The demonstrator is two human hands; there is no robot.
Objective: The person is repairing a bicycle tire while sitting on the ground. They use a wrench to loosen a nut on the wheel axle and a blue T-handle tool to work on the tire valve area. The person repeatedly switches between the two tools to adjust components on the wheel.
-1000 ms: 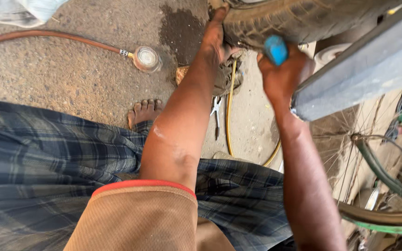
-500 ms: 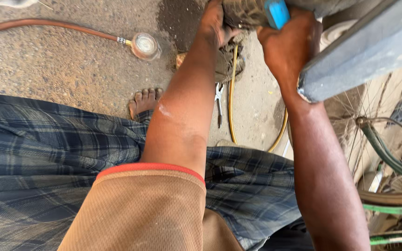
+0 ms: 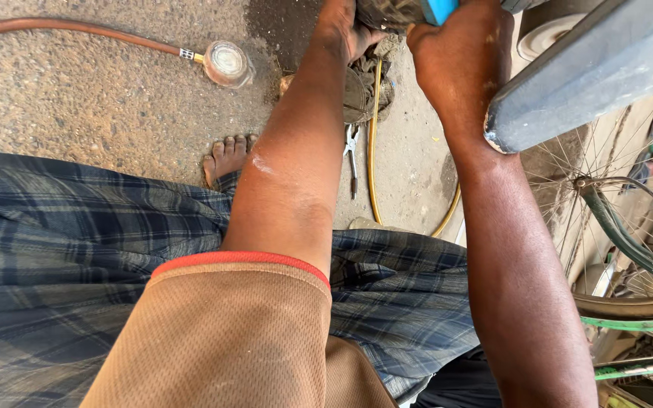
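1. The left hand (image 3: 345, 30) is seen at the top edge of the view, pressed against the tyre (image 3: 387, 11). Its fingers are curled on the tyre's underside, so a hold on the tyre is shown, but the fingertips are cut off by the edge.
2. The right hand (image 3: 459, 64) is closed in a fist around a blue handle (image 3: 440, 9). Only a short part of the handle is seen above the fist; the rest of the tool is out of view.
3. The tyre is found just above both hands, between them, at the very top of the picture. Only a small dark piece with tread is visible.
4. A grey bar (image 3: 591, 75) is placed just to the right of the right hand, touching the wrist or lying very near to it; which one cannot be told.
5. Below the left hand, a dirty rag (image 3: 360, 91) is laid on the ground, and pliers (image 3: 351, 155) are laid a little further down.
6. A yellow hose (image 3: 374, 166) is run along the ground between the two forearms.
7. Well to the left of the left hand, a round gauge (image 3: 228, 62) on a brown hose (image 3: 69, 29) is laid on the ground (image 3: 77, 98).
8. A bare foot (image 3: 228, 159) is seen beside the left forearm, under a checked cloth (image 3: 62, 227).
9. A spoked wheel (image 3: 621, 242) is stood to the right of the right forearm.
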